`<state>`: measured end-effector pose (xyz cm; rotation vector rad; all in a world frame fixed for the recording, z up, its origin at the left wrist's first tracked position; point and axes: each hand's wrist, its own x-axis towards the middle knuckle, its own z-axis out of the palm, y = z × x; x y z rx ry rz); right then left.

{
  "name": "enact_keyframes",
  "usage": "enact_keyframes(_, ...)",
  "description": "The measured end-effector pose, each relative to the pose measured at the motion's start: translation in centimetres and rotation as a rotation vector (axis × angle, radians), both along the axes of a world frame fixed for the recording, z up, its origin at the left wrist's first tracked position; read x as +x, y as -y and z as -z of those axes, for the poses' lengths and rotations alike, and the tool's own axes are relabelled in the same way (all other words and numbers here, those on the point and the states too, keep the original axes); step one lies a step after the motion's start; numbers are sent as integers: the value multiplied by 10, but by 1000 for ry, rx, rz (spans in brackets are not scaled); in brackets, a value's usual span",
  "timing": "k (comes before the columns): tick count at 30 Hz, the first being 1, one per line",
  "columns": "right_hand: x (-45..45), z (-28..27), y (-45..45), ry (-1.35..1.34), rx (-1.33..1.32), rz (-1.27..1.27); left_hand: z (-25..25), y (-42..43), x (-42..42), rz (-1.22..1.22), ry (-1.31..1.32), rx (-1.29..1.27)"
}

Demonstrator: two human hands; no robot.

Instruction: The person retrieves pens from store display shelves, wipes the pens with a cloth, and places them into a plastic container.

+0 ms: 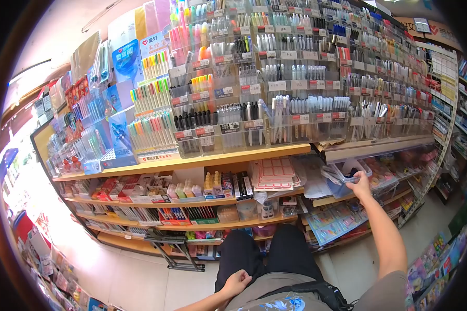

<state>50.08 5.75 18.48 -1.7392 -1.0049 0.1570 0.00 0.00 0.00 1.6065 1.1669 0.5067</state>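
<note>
My right hand is closed on the edge of a small plastic bin on the lower shelf at the right. Dark and light small items lie in the bin; what they are cannot be made out. On my dark-trousered thigh rests my left hand, its fingers curled together, with nothing visible in them. Just left of the bin lie papers and a stack of red-bordered label sheets.
Tiered clear racks of pens stand above a wooden ledge. Boxed stationery fills the lower shelves. A folding stool stands on the floor left of my legs. Packaged goods rise at the lower right.
</note>
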Motion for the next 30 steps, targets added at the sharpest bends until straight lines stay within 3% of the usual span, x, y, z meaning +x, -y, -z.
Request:
enact_keyframes(2, -4, -15, 32, -22, -37, -73, -11, 6, 3, 6, -83, 45)
enact_keyframes(3, -2, -25, 49, 116, -57, -59, -4, 3, 12, 26, -62, 49)
enact_keyframes(7, -15, -46, 109, -131, -157, -272, -13, -6, 12, 80, -41, 59)
enact_keyframes(9, -7, -29, 122, -71, -141, -405, -26, -12, 15, 94, 53, 55)
enact_keyframes(12, -49, -40, 147, -214, -244, -539, -49, -22, 18, 70, 121, -114)
enact_keyframes(13, -57, -30, 147, -371, -274, -606, -53, -25, 18, 46, 122, -130)
enact_keyframes(17, -102, 28, 117, -517, -388, -912, -74, -41, 20, -35, 307, -121)
enact_keyframes(19, -135, 54, 96, -409, -447, -1022, -84, -47, 21, -127, 439, -80)
enact_keyframes(21, -167, 70, 78, -247, -423, -1110, -61, -67, 18, -192, 388, 165)
enact_keyframes(22, -177, 78, 71, -274, -377, -1095, -70, -66, 17, -214, 354, 156)
enact_keyframes(23, -171, 97, 60, -97, -277, -1043, -81, -64, 18, -234, 323, 145)
enact_keyframes(24, -164, 104, 54, -169, -314, -1044, -84, -63, 18, -236, 354, 37)
enact_keyframes(25, -160, 100, 51, -244, -352, -1039, -80, -62, 17, -205, 346, 84)
enact_keyframes(27, -150, 86, 59, -50, -440, -1075, -65, -59, 25, -143, 348, 167)
enact_keyframes(30, -155, 61, 76, 253, -363, -903, -83, -52, 38, -141, 486, 151)
